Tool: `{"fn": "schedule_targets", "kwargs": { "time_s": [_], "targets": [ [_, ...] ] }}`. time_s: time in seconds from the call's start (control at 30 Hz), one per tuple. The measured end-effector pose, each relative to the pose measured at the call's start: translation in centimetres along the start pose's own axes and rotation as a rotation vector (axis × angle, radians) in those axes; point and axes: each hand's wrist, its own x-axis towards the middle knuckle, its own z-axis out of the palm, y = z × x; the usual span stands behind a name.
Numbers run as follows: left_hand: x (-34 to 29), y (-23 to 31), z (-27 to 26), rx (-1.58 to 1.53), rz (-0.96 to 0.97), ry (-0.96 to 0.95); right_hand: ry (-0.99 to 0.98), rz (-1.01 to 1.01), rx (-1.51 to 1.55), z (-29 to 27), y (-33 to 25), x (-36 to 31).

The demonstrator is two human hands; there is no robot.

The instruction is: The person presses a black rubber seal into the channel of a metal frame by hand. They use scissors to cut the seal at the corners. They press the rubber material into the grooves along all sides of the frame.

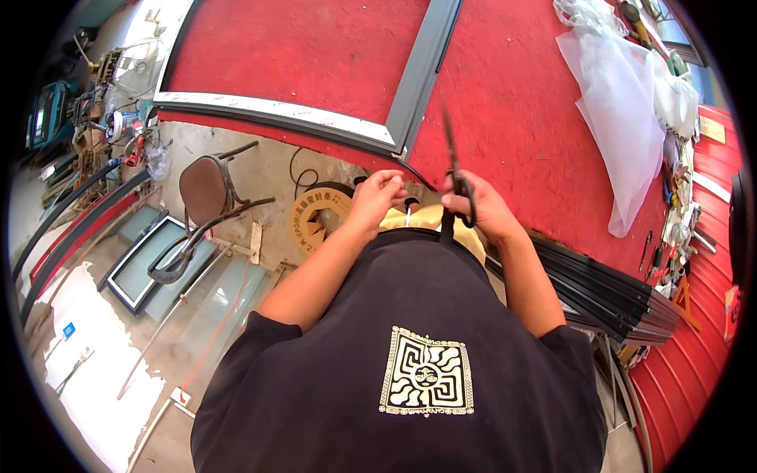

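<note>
My right hand [487, 209] grips a pair of black-handled scissors [451, 146], blades pointing up and away over the red tabletop. To its left, my left hand [377, 199] is closed with thumb and fingers together. What it pinches, if anything, is hidden. A thin black sealing strip [419, 176] runs from near the corner of a dark grey window frame [415, 87] down between my two hands. The frame lies on the red-covered table [505, 102], its near rail faced with white film. Below my hands, a cardboard reel [311, 214] with black strip stands on the floor.
A brown chair [206, 188] stands left of the reel. Glazed panels [154, 256] lie on the floor beyond it. Black profiles [591, 288] are stacked at my right under the table edge. Clear plastic sheeting [619, 110] and scattered tools line the table's right side.
</note>
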Motion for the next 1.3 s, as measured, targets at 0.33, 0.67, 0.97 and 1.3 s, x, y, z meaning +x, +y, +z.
{"fn": "schedule_targets", "kwargs": {
  "time_s": [0.33, 0.67, 0.97, 1.3],
  "targets": [
    [2.6, 2.5, -5.5, -0.097, 0.072, 0.359, 0.326, -0.114, -0.158, -4.7, 0.7, 4.9],
    [3.0, 4.6, -9.6, -0.13, 0.168, 0.583, 0.376, -0.444, -0.825, -1.8, -3.6, 12.3],
    [3.7, 3.1, -7.6, -0.025, 0.113, 0.454, 0.309, -0.461, -0.773, -1.1, -3.4, 14.9],
    [5.0, -4.2, -0.1, -0.055, -0.169, 0.218, 0.444, -0.258, -0.195, -8.8, 3.0, 14.8]
  ]
}}
